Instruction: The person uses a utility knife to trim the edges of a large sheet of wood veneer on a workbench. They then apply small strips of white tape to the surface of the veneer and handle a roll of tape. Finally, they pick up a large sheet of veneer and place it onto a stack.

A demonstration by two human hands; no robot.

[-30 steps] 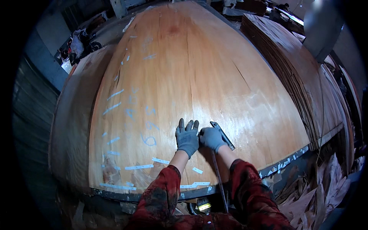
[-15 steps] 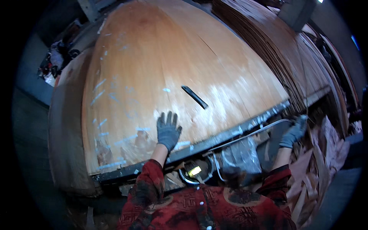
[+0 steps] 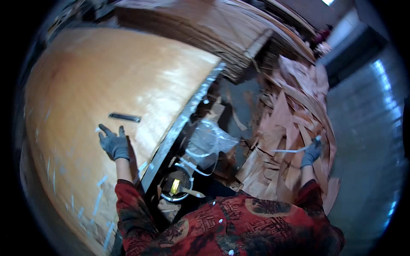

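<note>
My left hand (image 3: 114, 144), in a grey glove, is over the large wooden sheet (image 3: 85, 85) with fingers spread. Whether it touches the surface I cannot tell. Just beyond its fingertips lies a dark, flat, narrow bar (image 3: 124, 117), its exact kind unclear. Out to the right, my right hand (image 3: 311, 154), also gloved, is closed on a thin white strip (image 3: 291, 150) that sticks out to the left. That hand hangs above a heap of torn veneer scraps (image 3: 282, 115).
A round container (image 3: 190, 181) with a brush (image 3: 193, 193) stands in front of me, beside the sheet's edge. Clear plastic (image 3: 209, 135) lies beyond it. Stacked veneer sheets (image 3: 188, 32) are at the back. Pale blue tape pieces (image 3: 98, 202) mark the sheet.
The view has swung right. My right hand has moved with the strip from near the sheet's corner to above the scraps. My left hand is nearer the dark bar.
</note>
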